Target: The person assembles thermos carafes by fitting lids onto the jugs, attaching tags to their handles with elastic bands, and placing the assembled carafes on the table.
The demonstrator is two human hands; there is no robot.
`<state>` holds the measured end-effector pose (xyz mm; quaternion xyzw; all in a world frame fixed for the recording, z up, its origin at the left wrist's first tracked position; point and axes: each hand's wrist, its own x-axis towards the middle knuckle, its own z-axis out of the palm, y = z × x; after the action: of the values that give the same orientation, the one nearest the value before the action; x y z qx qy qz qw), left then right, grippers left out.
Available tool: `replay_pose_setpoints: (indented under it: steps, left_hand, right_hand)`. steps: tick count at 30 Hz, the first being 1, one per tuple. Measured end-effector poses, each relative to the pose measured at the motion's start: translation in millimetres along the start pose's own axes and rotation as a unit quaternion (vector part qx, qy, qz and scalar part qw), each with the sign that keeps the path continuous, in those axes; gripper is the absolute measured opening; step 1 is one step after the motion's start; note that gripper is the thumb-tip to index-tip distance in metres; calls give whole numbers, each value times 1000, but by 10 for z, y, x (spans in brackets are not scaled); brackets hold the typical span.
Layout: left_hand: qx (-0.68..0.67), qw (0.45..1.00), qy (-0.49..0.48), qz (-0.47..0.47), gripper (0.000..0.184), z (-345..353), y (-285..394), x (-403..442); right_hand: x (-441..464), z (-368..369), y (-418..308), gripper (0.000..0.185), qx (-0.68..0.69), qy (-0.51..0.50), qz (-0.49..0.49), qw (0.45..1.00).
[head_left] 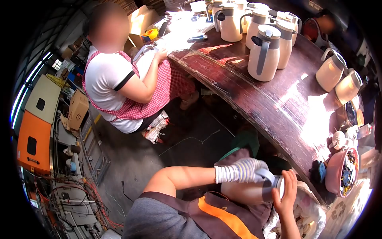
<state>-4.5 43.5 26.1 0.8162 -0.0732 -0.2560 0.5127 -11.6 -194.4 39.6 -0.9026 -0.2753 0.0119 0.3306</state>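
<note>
A beige thermos jug (pixel 243 192) with a grey collar and handle lies on its side across my lap, its top end pointing right. My left hand (pixel 242 170), in a striped knit glove, is closed around the jug near its handle; some of its fingers are hidden. My right hand (pixel 285 192) is bare and grips the jug's top end, thumb on one side and fingers on the other. Close by on the wooden table (pixel 254 103) stand several similar jugs, one at the front with a grey handle (pixel 263 57).
Across from me, a person in a checked apron (pixel 131 85) holds another jug (pixel 145 59). A pink basin (pixel 333 177) of small parts sits at the table's right end, above a plastic bag (pixel 306 213). Another person (pixel 320 30) is behind the table. Machinery and cables (pixel 75 203) line the left.
</note>
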Motion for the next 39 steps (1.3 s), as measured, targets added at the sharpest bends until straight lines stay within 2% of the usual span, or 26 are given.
replay_pose_setpoints:
  steps: [1,2,3,5,7,8,9,10,12,14,16,17,18,20,24,26,27,28,29,30,31,32,33,34,35,39]
  left_hand:
    - [-158,979,26,124,34,228,131,-60]
    - [-236,954,48,181,34,340,138,-106]
    - [-307,918,62,242,34,444,156,-156]
    - [-184,973,-21,138,34,390,84,-198]
    - [-131,987,-61,66,36,175,137,-205]
    - [-123,990,-68,28,37,83,163,-223]
    - [-64,994,-5,85,39,193,-120,-95]
    - [-64,994,-5,84,39,177,-111,-99]
    - [-111,992,-61,-29,40,47,-58,-135]
    - [-106,989,-76,-62,41,-19,22,-181]
    - [-60,997,-55,12,40,58,63,-186]
    - [-84,991,-82,60,46,132,155,-288]
    - [-110,982,-110,108,52,170,304,-413]
    - [-13,986,-138,91,57,432,183,-387]
    - [-2,987,-154,48,54,413,266,-348]
    - [35,993,-110,7,57,426,248,-253]
    - [9,997,-56,43,48,399,206,-275]
    - [-54,996,-33,61,42,360,104,-216]
    - [-115,990,-12,81,38,318,-1,-156]
    - [-48,997,36,41,36,144,75,-210]
    - [-50,996,45,55,36,141,-35,-154]
    - [-52,995,54,70,36,138,-148,-100]
    - [-157,987,-21,7,35,-60,-119,-103]
    - [-169,983,-61,43,35,-66,-213,-39]
    - [-176,980,-71,60,37,-57,-269,-4]
    - [-148,982,-86,79,41,-25,-422,102]
  right_hand:
    - [-32,54,52,58,-6,12,74,997]
    - [-27,60,149,57,19,0,155,988]
    - [-5,63,135,57,11,-3,164,986]
    - [16,38,138,57,5,-8,168,986]
    - [-16,-46,170,63,-29,-45,81,995]
    - [-1,-120,91,71,85,-65,20,994]
    - [-6,-116,90,72,81,-65,-9,995]
    - [-44,-110,102,73,76,-63,-34,995]
    - [-55,-74,147,70,44,-60,-140,987]
    - [-49,-67,139,67,32,-68,-158,985]
    - [-78,-27,143,58,47,-42,-74,995]
    - [-62,-49,42,51,54,-31,46,997]
    - [-76,-8,72,45,37,-6,57,998]
    - [-89,8,92,44,24,-7,101,995]
    - [-82,15,110,45,28,-10,136,990]
    - [-26,-19,99,48,68,-25,158,985]
    - [-27,-61,133,57,68,-47,134,988]
    - [-17,-112,29,62,97,-33,57,993]
    - [-10,-198,-37,73,117,-85,61,988]
    - [4,-265,-71,84,137,-137,63,979]
    - [-14,-298,-97,87,136,-156,31,978]
    - [-31,-280,-213,87,183,-133,54,973]
    - [-73,-263,-123,86,99,-161,-58,980]
    - [-68,-256,-141,85,15,-184,-166,969]
    - [-68,-260,-233,81,59,-166,-147,973]
    - [-63,-127,-127,80,62,-116,-247,960]
